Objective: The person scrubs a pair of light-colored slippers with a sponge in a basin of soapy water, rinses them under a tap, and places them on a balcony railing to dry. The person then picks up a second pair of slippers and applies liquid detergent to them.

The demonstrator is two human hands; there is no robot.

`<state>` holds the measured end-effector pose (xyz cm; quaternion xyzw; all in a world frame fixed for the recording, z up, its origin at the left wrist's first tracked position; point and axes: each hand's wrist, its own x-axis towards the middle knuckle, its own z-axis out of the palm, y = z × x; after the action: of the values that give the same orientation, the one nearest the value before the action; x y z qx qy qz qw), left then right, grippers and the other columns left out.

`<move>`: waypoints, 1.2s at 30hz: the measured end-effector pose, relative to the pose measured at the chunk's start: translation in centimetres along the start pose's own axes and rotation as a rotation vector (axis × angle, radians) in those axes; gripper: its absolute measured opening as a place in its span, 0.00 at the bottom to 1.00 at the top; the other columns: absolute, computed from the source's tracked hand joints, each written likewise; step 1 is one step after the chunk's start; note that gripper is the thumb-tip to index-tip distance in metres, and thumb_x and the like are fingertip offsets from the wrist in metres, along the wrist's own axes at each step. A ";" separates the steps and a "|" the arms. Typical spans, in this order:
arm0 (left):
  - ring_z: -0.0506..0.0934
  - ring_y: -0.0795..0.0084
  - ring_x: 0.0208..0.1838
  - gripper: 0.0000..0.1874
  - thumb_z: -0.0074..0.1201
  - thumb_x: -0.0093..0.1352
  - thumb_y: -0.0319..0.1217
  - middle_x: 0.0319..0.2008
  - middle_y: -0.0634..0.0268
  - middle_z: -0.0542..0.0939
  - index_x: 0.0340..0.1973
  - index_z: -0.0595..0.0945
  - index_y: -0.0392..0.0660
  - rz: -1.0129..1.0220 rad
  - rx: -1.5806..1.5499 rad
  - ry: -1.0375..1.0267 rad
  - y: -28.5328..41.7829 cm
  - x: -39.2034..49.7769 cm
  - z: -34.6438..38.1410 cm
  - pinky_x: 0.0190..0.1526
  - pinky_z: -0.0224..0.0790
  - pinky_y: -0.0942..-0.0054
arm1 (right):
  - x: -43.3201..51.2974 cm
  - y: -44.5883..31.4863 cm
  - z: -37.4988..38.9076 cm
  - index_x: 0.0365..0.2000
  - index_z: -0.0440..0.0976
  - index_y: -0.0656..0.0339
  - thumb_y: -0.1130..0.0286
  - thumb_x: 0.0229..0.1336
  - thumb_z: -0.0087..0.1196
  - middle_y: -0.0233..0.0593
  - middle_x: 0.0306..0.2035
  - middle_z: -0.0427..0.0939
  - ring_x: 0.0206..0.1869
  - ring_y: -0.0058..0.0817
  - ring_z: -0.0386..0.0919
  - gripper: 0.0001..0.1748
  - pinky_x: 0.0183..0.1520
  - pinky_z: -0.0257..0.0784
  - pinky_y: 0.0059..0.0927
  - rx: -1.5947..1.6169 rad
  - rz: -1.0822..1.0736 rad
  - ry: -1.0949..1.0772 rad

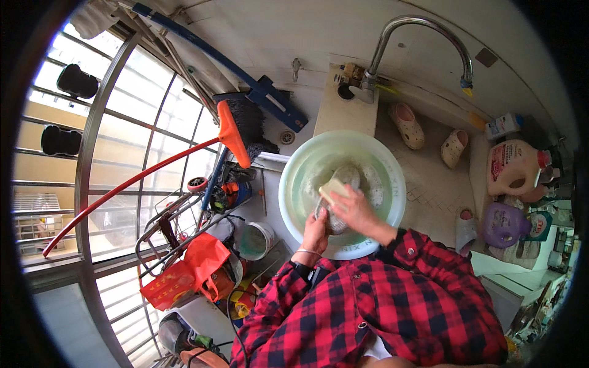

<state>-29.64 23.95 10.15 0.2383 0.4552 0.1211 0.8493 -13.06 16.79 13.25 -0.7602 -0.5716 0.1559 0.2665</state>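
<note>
A pale round plastic basin (286, 193) with cloudy, sudsy water is in front of me. Inside it, a grey shoe (346, 176) lies with a zigzag-patterned part, which looks like its sole, facing up. My left hand (315, 232) grips the near left edge of the shoe. In my right hand (356, 209) is a pale yellow block (334, 190), held against the shoe; whether it is a soap bar or the back of a scrubbing brush I cannot tell. Part of the shoe is hidden by my hands and the block.
Beyond the basin rises a chrome gooseneck faucet (425, 20). Clogs (407, 126) and a grey slipper (465, 229) rest in the sink (425, 184) on the right, beside detergent bottles (505, 224). Leftward are a white bucket (256, 240), a folding cart (172, 225), a red bag (191, 271) and an orange-ended pole (232, 134).
</note>
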 end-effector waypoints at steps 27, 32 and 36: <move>0.75 0.70 0.55 0.22 0.47 0.78 0.35 0.54 0.58 0.79 0.62 0.72 0.31 0.198 0.155 -0.008 2.8 1.2 -0.7 0.59 0.67 0.72 | 0.9 0.0 1.1 0.55 0.74 0.56 0.65 0.60 0.56 0.57 0.51 0.74 0.46 0.56 0.77 0.22 0.50 0.74 0.52 -0.241 0.184 0.314; 0.75 0.70 0.56 0.22 0.47 0.78 0.33 0.54 0.58 0.79 0.63 0.72 0.33 0.225 0.215 0.017 3.6 1.7 -0.7 0.59 0.66 0.72 | 0.8 -0.3 2.4 0.53 0.80 0.51 0.59 0.60 0.57 0.61 0.56 0.72 0.55 0.61 0.73 0.20 0.58 0.70 0.56 0.104 0.119 0.106; 0.73 0.70 0.58 0.21 0.46 0.77 0.30 0.57 0.58 0.77 0.64 0.71 0.35 0.293 0.340 0.073 3.8 1.4 -0.5 0.62 0.64 0.71 | 0.7 -0.2 1.9 0.56 0.76 0.53 0.62 0.61 0.56 0.57 0.53 0.73 0.53 0.53 0.75 0.23 0.56 0.70 0.56 -0.090 0.248 0.309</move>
<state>-29.27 27.93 10.88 0.4369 0.4598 0.1733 0.7534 -13.98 17.96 11.89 -0.8508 -0.4322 0.0435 0.2957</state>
